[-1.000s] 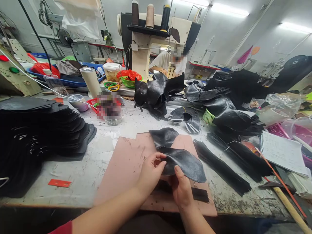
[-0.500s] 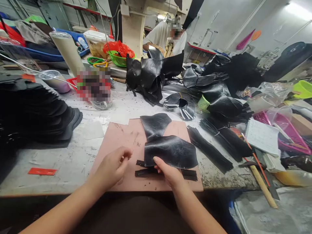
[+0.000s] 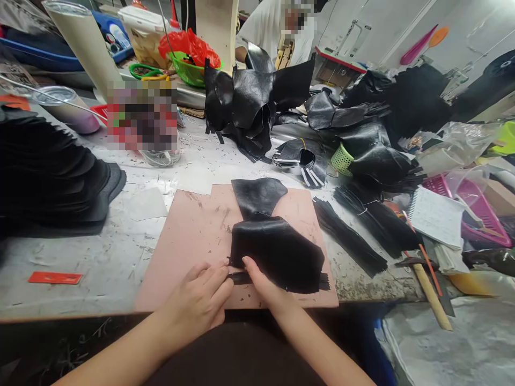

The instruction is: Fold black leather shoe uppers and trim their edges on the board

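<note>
A black leather piece (image 3: 277, 254) lies over a pinkish board (image 3: 189, 220), its near edge by my fingers. My right hand (image 3: 265, 284) grips that near edge, thumb on top and the other fingers hidden underneath. Beneath the leather runs a black strip (image 3: 240, 278) that looks like zipper tape; its frayed right end sticks out past the leather. My left hand (image 3: 203, 297) has its fingers closed at the strip's left end, just left of the leather's corner. A second leather piece (image 3: 259, 195) adjoins the first on its far side.
Stacked black pieces (image 3: 52, 182) fill the left side. Right of the board lie bundled black strips (image 3: 350, 236), a hammer (image 3: 432, 295) and a notebook (image 3: 434, 217). Leather parts (image 3: 253, 91) are heaped behind. An orange-red flat piece (image 3: 55, 277) is at front left. A person (image 3: 261, 27) sits beyond.
My left hand has moved right and closed on the strip's left end. My right hand has shifted slightly left, and the leather's near edge has come down over the strips.
</note>
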`<act>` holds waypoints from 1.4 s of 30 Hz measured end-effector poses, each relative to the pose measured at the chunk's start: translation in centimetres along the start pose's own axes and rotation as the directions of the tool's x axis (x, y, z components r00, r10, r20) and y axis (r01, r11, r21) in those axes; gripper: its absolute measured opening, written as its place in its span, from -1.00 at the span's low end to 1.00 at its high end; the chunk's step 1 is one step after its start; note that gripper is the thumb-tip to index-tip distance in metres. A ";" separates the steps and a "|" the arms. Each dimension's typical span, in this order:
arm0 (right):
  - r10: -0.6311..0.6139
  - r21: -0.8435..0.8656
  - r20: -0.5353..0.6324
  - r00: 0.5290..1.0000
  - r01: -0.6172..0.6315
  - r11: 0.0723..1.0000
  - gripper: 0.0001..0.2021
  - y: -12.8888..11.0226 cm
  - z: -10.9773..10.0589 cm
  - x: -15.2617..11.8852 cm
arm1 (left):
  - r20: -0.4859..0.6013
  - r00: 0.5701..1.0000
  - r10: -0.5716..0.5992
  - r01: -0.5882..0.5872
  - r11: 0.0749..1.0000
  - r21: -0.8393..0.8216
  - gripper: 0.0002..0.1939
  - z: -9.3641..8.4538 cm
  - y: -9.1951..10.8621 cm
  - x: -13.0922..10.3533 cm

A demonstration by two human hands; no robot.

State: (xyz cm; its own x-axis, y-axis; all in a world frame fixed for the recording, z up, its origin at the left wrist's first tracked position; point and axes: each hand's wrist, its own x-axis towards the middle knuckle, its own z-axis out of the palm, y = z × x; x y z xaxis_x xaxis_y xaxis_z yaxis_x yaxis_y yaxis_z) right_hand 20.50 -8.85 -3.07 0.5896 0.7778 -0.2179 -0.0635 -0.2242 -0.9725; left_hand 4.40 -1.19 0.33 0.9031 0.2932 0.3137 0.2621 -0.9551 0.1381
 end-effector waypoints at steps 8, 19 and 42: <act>0.039 -0.362 -0.186 0.982 -0.105 0.926 -0.58 -2.2 0.9 -0.6 | -0.008 1.000 0.003 -0.003 0.999 -0.033 -0.79 0.6 0.0 -0.4; -0.112 -0.312 -0.075 0.991 0.084 0.946 -0.64 -1.9 0.5 -0.1 | -0.039 0.999 -0.011 0.009 0.998 -0.058 -0.82 0.4 0.4 -0.2; -0.379 -0.522 -0.159 0.912 0.248 0.816 -0.57 -4.2 -2.0 -0.8 | -0.046 0.999 0.015 -0.002 0.962 0.272 -0.66 0.4 1.7 1.5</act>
State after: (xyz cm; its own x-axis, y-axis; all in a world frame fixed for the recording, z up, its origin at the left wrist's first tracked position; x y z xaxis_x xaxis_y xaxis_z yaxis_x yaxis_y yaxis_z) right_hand 21.89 -9.73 1.36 0.6897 0.7006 0.1828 0.5144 -0.2964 -0.8047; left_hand 6.38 -2.42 0.65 0.8904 0.2802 0.3586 0.3428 -0.9312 -0.1236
